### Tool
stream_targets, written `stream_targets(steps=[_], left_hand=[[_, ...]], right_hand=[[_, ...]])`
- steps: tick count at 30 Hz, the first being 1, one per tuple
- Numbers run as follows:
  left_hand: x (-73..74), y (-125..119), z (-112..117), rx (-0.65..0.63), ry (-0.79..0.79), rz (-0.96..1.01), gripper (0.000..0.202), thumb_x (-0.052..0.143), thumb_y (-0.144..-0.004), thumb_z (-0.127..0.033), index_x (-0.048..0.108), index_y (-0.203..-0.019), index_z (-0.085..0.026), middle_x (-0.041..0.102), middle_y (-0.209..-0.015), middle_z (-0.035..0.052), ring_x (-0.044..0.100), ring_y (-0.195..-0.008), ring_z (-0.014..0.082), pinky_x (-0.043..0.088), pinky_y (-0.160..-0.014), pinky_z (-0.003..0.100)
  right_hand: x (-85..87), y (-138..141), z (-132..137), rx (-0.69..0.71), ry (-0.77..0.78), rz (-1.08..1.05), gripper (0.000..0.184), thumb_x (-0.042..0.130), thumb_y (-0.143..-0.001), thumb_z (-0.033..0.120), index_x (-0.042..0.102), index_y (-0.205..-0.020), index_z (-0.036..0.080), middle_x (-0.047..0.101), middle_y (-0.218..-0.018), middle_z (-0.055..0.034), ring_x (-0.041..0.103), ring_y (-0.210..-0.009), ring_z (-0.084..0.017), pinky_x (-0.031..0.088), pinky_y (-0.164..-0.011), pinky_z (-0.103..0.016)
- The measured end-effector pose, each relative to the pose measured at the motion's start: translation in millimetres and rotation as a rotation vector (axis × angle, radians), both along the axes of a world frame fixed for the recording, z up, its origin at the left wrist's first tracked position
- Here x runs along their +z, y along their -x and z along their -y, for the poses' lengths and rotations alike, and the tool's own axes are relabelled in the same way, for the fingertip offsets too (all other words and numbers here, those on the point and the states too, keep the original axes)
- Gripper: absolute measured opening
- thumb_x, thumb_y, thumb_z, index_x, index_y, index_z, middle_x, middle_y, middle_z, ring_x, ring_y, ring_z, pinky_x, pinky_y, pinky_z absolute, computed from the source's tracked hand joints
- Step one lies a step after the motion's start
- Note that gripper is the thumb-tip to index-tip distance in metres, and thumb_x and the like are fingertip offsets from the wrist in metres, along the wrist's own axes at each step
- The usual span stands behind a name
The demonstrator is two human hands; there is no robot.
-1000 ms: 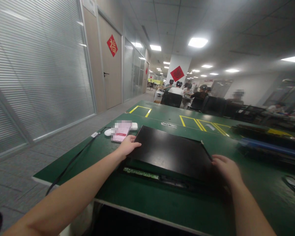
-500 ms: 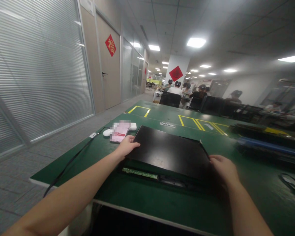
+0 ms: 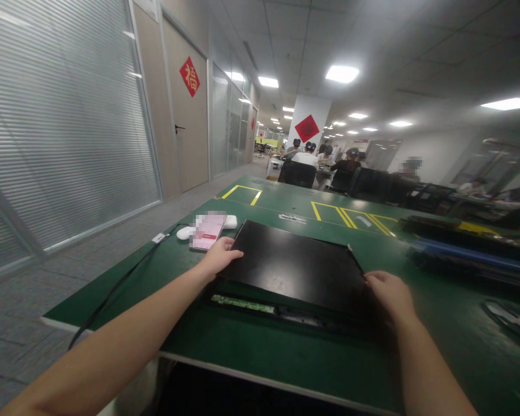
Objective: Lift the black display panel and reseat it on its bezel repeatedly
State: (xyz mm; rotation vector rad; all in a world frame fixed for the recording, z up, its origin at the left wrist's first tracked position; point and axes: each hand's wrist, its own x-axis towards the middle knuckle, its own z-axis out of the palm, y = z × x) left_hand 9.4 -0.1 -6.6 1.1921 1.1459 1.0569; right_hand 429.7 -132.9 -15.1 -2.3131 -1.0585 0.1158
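Left fingers: on my feed the left hand (image 3: 219, 257) grips the left edge of the black screen (image 3: 290, 266), thumb laid over its glossy face.
Right fingers: the right hand (image 3: 390, 292) is curled onto the screen's right edge, gripping it; I cannot see its thumb.
Screen: between both hands, face up, above the green table (image 3: 216, 352); I cannot tell whether its underside touches anything.
Near edge: a narrow green circuit board (image 3: 242, 303) sits on my side of the screen, in line with a dark strip (image 3: 303, 318).
Left of screen: a phone (image 3: 208, 234), partly blurred out, just beyond the left hand; a black cable (image 3: 112, 297) hangs over the table's edge.
Right side: I see a blurry stack with a blue band (image 3: 472, 254).
Far end: yellow tape (image 3: 242, 186) outlines, then seated people beyond.
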Motion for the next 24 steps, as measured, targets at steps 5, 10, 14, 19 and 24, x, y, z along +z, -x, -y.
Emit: stream_targets(steps=[5, 10, 14, 19, 24], left_hand=[[-0.6, 0.7, -1.8, -0.016, 0.005, 0.019, 0.041, 0.077, -0.057, -0.012, 0.054, -0.091, -0.018, 0.07, -0.071, 0.0014, 0.067, -0.062, 0.0194, 0.052, -0.06, 0.029], [-0.1, 1.4, -3.8, 0.012, 0.057, 0.037, 0.033, 0.074, -0.063, -0.018, 0.059, -0.092, -0.019, 0.069, -0.066, 0.0007, 0.066, -0.059, 0.0191, 0.05, -0.056, 0.027], [1.5, 1.6, -5.0, 0.03, 0.073, 0.065, 0.03, 0.072, -0.066, -0.02, 0.065, -0.095, -0.018, 0.072, -0.071, 0.0031, 0.068, -0.062, 0.0204, 0.051, -0.058, 0.028], [0.6, 1.0, -5.8, -0.001, 0.07, 0.114, 0.028, 0.07, -0.067, -0.018, 0.068, -0.095, -0.018, 0.074, -0.074, 0.0053, 0.069, -0.067, 0.0225, 0.053, -0.061, 0.03], [-1.3, 1.7, -5.9, -0.048, 0.045, 0.156, 0.031, 0.068, -0.066, -0.016, 0.07, -0.096, -0.018, 0.075, -0.077, 0.0052, 0.07, -0.07, 0.0227, 0.054, -0.065, 0.032]], right_hand=[[-1.2, -1.6, -0.1, 0.003, 0.006, 0.02, 0.024, 0.056, -0.07, 0.037, 0.076, -0.079, 0.027, 0.073, -0.082, -0.0084, 0.065, -0.087, -0.029, 0.044, -0.068, -0.034], [-0.9, -2.7, -0.5, -0.003, 0.026, 0.003, 0.025, 0.056, -0.07, 0.037, 0.076, -0.08, 0.027, 0.074, -0.085, -0.0077, 0.065, -0.087, -0.028, 0.044, -0.067, -0.033], [1.5, -1.9, -0.6, -0.005, 0.06, -0.011, 0.026, 0.055, -0.07, 0.037, 0.076, -0.08, 0.026, 0.074, -0.088, -0.0071, 0.065, -0.086, -0.027, 0.043, -0.066, -0.032], [4.3, -0.7, -0.1, -0.008, 0.096, -0.034, 0.025, 0.055, -0.071, 0.036, 0.076, -0.08, 0.027, 0.073, -0.091, -0.0062, 0.063, -0.085, -0.026, 0.043, -0.066, -0.033], [6.9, -0.1, -0.6, -0.011, 0.091, -0.051, 0.022, 0.055, -0.072, 0.033, 0.075, -0.078, 0.026, 0.074, -0.09, -0.0048, 0.063, -0.089, -0.026, 0.044, -0.071, -0.033]])
